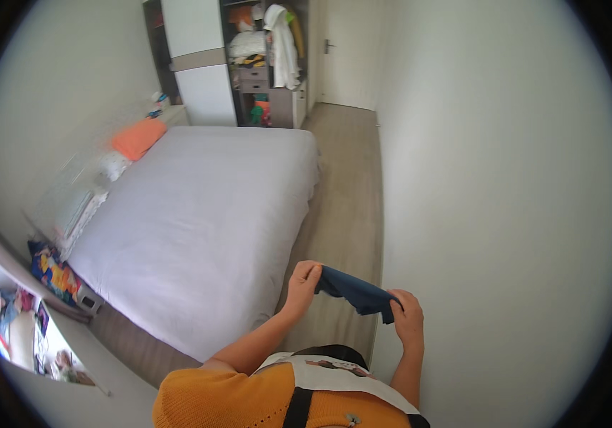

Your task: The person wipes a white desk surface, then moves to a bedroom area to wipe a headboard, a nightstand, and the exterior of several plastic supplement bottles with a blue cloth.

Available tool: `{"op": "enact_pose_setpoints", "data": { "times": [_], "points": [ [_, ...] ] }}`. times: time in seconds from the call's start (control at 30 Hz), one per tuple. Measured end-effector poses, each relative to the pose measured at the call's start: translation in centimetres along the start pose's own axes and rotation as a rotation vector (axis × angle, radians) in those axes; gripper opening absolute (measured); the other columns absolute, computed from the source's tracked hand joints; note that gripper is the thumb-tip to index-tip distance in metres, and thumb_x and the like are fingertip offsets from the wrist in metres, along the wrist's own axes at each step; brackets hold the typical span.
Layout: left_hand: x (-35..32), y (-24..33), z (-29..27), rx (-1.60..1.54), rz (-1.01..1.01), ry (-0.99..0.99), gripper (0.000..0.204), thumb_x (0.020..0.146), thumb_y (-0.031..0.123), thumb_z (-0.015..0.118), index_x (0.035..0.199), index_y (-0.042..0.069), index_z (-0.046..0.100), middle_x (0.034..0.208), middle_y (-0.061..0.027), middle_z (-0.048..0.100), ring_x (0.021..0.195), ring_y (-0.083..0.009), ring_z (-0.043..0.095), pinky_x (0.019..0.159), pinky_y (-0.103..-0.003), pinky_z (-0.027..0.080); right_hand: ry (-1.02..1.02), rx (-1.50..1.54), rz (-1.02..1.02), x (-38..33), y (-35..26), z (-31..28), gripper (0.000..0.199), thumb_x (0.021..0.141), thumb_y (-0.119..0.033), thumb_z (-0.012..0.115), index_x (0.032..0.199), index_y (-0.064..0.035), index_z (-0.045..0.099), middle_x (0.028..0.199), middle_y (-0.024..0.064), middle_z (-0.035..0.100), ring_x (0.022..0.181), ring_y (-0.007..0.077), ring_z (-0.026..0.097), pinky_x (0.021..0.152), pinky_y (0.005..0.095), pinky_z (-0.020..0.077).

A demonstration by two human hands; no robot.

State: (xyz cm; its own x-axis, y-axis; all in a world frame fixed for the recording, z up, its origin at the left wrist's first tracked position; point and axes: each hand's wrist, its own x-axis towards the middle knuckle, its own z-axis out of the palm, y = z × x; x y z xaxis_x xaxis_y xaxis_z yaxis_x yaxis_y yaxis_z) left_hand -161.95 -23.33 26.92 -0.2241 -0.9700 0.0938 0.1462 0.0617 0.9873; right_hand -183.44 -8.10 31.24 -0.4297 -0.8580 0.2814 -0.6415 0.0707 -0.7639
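Left hand (303, 279) pinched shut on one end of a dark blue cloth (354, 291); right hand (407, 318) closed on the other end. Cloth hangs stretched between them, in the air above the wood floor (345, 207), beside the bed.

Risk, judged: both grips sit at the very edges, so a slipping pinch would drop that end to the floor.

Beyond: white bed (199, 214), orange pillow (138, 138), open wardrobe (266, 60) crowded with clothes.
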Motion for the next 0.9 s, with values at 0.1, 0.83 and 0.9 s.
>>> {"op": "enact_pose_setpoints", "data": {
  "times": [0.1, 0.83, 0.9],
  "points": [
    [2.6, 0.3, 3.6, 0.221, 0.318, 0.065, 0.018, 0.092, 0.018, 0.060, 0.098, 0.003, 0.067, 0.105, -0.0087, 0.061, 0.105, -0.0244, 0.053, 0.091, -0.034, 0.043, 0.076, 0.035, -0.007, 5.0, 3.4, -0.5, 0.016, 0.086, -0.005, 0.059, 0.100, -0.0028, 0.066, 0.097, 0.0119, 0.065, 0.093, 0.0288, 0.062, 0.081, 0.0349, 0.0485],
    [42.8, -5.2, 8.7, 0.029, -0.047, 0.178, 0.024, 0.098, 0.025, 0.053, 0.101, 0.002, 0.062, 0.075, 0.0030, 0.053, 0.068, -0.0056, 0.047, 0.060, -0.022, 0.040, -0.146, 0.196, -0.057, 54.1, 11.8, 10.2, 0.014, 0.078, -0.008, 0.070, 0.087, 0.0018, 0.065, 0.080, 0.0074, 0.065, 0.074, 0.0152, 0.060, 0.071, 0.0282, 0.0480],
    [47.9, -6.8, 10.1, 0.070, -0.020, 0.214, 0.024, 0.098, 0.024, 0.054, 0.099, 0.002, 0.062, 0.073, 0.0035, 0.053, 0.066, -0.0058, 0.046, 0.059, -0.023, 0.039, -0.165, 0.216, -0.046, 59.1, 13.7, 11.6, 0.015, 0.077, -0.009, 0.070, 0.086, 0.0023, 0.065, 0.079, 0.0079, 0.065, 0.075, 0.0153, 0.060, 0.071, 0.0284, 0.0480]
  ]
}}
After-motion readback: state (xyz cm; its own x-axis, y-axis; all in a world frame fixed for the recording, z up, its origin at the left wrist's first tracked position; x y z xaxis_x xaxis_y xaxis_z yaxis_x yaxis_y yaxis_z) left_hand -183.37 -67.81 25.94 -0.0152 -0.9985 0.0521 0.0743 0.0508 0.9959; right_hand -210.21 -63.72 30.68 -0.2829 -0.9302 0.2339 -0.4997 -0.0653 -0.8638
